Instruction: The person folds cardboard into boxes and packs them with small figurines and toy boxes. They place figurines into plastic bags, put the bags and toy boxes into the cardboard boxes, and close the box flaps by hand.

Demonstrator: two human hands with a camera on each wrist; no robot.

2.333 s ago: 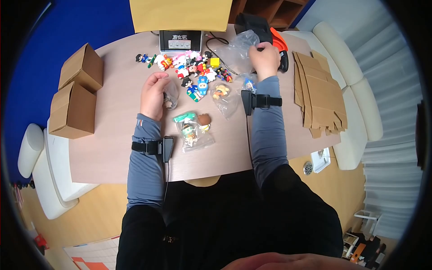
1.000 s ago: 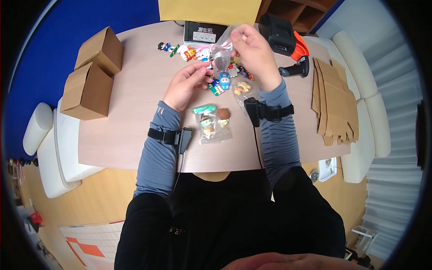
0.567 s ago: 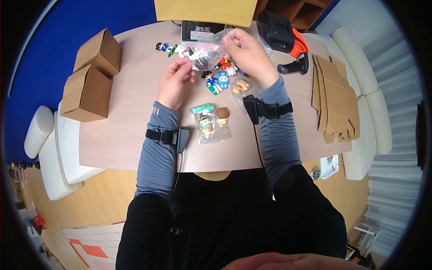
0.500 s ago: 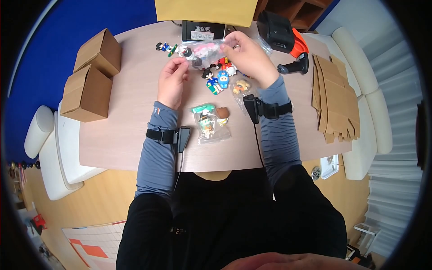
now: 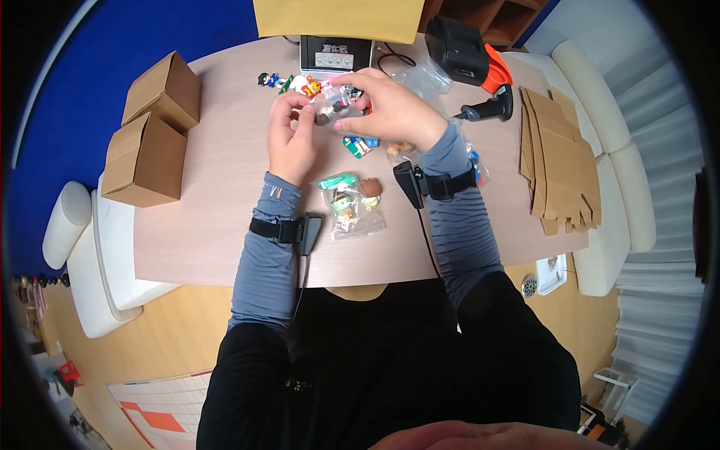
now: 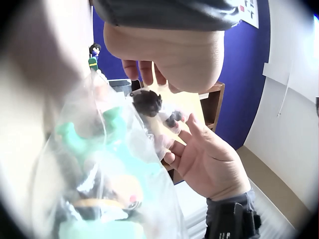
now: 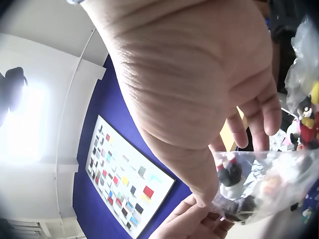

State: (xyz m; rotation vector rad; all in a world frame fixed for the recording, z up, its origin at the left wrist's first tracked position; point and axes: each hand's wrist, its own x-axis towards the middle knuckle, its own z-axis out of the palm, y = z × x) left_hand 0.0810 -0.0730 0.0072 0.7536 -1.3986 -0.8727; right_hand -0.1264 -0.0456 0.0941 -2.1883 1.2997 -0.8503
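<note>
Above the pile of toy figurines (image 5: 306,84), both hands hold a clear plastic bag with a small dark-and-white figurine (image 5: 330,111) in it. My left hand (image 5: 291,146) pinches the bag's left end between thumb and fingers. From the right, my right hand (image 5: 397,112) curves over the same bag, thumb below and fingers above. In the left wrist view the figurine's dark head (image 6: 147,102) points toward the left fingers. The right wrist view shows the figurine (image 7: 232,181) through the clear plastic. Nearer me lies a bagged green figurine (image 5: 343,202).
Two cardboard boxes (image 5: 142,161) stand at the left and flattened cardboard (image 5: 559,161) lies at the right. At the back are a black printed box (image 5: 336,54), loose clear plastic (image 5: 424,79), a black-and-orange device (image 5: 457,52) and a black-handled tool (image 5: 491,107).
My right hand has come from the loose plastic at the back right to the bagged figurine, first lifting the bag by its top, then curving round it. My left hand has moved up toward the pile.
</note>
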